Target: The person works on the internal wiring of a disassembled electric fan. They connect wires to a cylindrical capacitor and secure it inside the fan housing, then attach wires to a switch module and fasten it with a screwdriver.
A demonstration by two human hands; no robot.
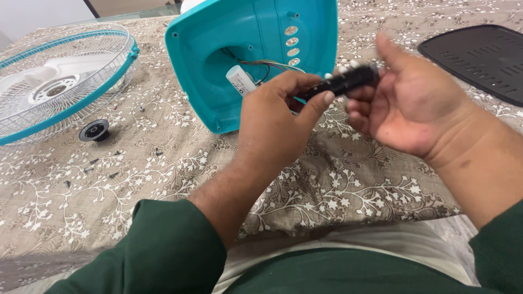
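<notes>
My left hand (278, 117) and my right hand (406, 100) both hold a small black oblong part (343, 83) in front of me, fingertips pinching it from each side. Just behind it lies a teal fan base (218, 38), tipped up so its hollow underside shows. Inside the base are a white cylinder-shaped capacitor (241, 80) and thin coloured wires (272, 64). Whether the wires join the black part is hidden by my fingers.
A white wire fan guard with a teal rim (60, 81) lies at the left. A round black cap (94, 130) and several small dark screws (90, 169) are scattered on the beige floral cloth (348, 185). A black vented panel (479, 57) lies at the far right.
</notes>
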